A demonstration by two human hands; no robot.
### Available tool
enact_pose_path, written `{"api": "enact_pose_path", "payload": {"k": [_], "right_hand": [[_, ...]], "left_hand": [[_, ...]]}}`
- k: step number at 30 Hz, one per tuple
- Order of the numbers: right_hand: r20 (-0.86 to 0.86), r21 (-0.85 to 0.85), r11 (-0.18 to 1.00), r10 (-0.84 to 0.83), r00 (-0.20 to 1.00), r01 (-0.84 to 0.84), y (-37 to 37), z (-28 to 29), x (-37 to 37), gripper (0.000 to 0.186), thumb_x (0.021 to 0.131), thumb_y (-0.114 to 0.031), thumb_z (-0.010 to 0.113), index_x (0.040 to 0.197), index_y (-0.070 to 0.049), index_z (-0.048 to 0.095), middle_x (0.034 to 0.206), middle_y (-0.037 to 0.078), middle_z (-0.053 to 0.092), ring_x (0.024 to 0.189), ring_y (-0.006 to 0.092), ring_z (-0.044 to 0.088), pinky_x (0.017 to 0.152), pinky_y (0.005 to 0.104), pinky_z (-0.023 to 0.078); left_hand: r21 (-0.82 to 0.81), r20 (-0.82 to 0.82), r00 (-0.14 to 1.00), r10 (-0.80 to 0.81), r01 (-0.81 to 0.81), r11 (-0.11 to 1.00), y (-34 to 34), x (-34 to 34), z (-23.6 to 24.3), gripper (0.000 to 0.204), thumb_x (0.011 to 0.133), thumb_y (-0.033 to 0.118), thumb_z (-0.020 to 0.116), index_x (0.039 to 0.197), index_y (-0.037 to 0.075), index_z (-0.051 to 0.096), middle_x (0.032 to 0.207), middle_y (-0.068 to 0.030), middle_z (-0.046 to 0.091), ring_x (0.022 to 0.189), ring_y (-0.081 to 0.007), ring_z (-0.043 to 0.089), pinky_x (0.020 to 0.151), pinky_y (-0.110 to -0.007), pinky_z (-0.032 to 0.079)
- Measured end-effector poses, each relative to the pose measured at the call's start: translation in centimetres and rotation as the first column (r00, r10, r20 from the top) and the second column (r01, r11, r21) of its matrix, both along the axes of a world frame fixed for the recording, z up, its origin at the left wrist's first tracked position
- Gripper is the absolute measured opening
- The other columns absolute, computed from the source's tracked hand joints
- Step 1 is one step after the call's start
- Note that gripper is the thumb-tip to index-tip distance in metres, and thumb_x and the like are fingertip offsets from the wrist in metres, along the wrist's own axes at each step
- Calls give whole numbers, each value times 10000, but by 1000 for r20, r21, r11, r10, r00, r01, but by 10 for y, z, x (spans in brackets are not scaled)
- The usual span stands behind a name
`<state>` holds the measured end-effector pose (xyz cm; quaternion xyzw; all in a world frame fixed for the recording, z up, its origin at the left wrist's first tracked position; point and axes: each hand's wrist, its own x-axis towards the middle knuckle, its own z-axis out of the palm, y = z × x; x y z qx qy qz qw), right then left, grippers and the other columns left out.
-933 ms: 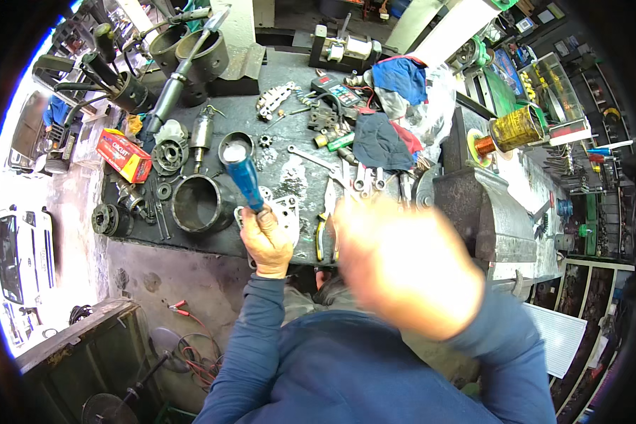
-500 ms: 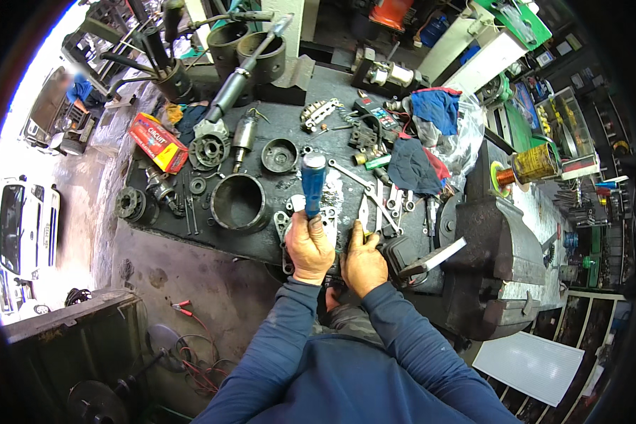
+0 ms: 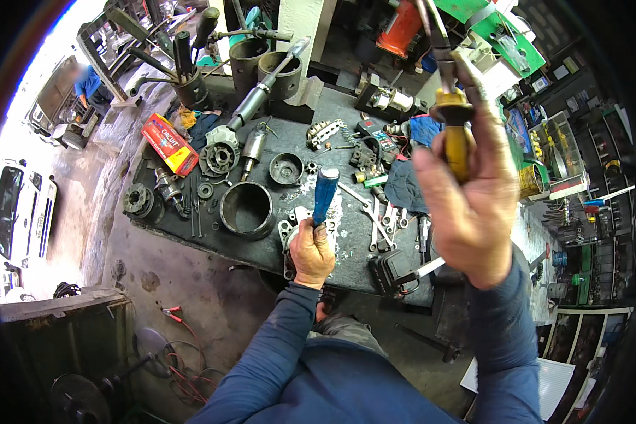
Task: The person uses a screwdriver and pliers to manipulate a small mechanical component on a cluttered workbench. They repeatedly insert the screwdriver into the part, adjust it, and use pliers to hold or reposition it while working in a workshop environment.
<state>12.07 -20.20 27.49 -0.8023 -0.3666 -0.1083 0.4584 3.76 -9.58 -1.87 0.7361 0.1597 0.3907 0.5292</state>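
Fisheye view of a cluttered workshop, with a white vehicle (image 3: 22, 212) at the left edge of the frame and a dark grey desk (image 3: 353, 258) across the centre. The left hand (image 3: 312, 253), at centre, is closed around the lower part of a translucent blue-handled tool (image 3: 325, 194), which stands nearly upright; its lower end is hidden. A pale metal casting with round holes (image 3: 290, 225) lies beneath this hand. The right hand (image 3: 480, 191), blurred at upper right, is raised with fingers partly curled around a yellow-handled metal tool (image 3: 456, 152), apparently pliers, pointing toward the top edge. Left of centre lie a hollow dark metal cylinder (image 3: 267, 225) and a red-and-yellow cardboard box (image 3: 169, 145); right of centre, several silvery metal wrenches (image 3: 386, 225).
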Motion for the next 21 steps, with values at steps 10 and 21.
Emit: {"api": "enact_pose_path", "payload": {"k": [10, 21], "right_hand": [[94, -247, 962, 146, 985, -119, 14, -5, 5, 761, 800, 81, 582, 1546, -45, 492, 1263, 234, 625, 1170, 403, 632, 1044, 445, 501], [-246, -726, 628, 143, 959, -280, 17, -13, 4, 788, 835, 67, 568, 1602, -72, 452, 1259, 139, 654, 1190, 278, 653, 1070, 382, 496]], "left_hand": [[97, 17, 999, 48, -50, 994, -1, 2, -8, 193, 1074, 216, 592, 1083, 26, 624, 757, -152, 647, 643, -394, 641, 579, -475, 476], [60, 15, 1000, 16, -16, 998, 0, -1, 0, 133, 1060, 162, 601, 1064, 31, 620, 756, -168, 638, 642, -409, 635, 575, -484, 472]]}}
